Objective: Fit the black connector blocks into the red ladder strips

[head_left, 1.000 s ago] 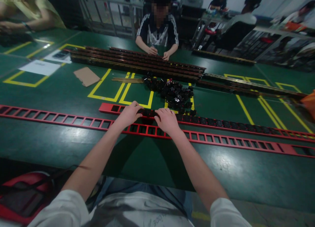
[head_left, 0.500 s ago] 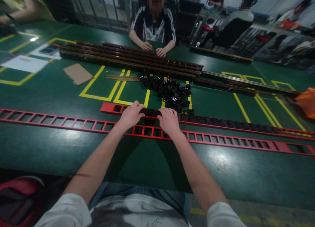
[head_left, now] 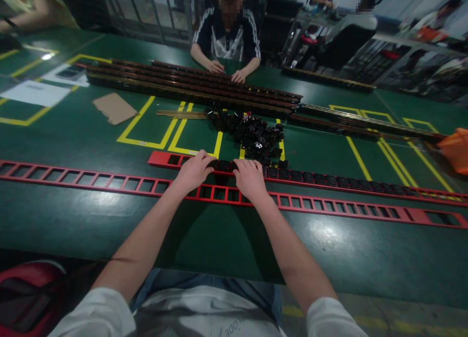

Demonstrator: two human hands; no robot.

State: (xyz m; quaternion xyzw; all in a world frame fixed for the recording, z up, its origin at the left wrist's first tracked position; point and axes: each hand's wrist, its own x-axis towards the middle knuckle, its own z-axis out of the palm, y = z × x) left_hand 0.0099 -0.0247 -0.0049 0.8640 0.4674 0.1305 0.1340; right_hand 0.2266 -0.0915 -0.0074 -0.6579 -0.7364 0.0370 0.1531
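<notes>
My left hand [head_left: 195, 172] and right hand [head_left: 252, 177] rest a little apart on the farther red strip [head_left: 159, 158], fingers bent over it, though I cannot tell whether either pinches one of the black pieces [head_left: 325, 180] set in its slots. That strip lies across the green worktop [head_left: 329, 264] in front of me, between a nearer red strip [head_left: 417, 217] with open slots and a heap of black parts [head_left: 258, 134].

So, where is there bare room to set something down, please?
Bare green tabletop lies between the nearer red slotted frame and the near table edge, outside the left forearm and right forearm. It's crowded around the left hand, right hand, farther frame and heaped black parts.
</notes>
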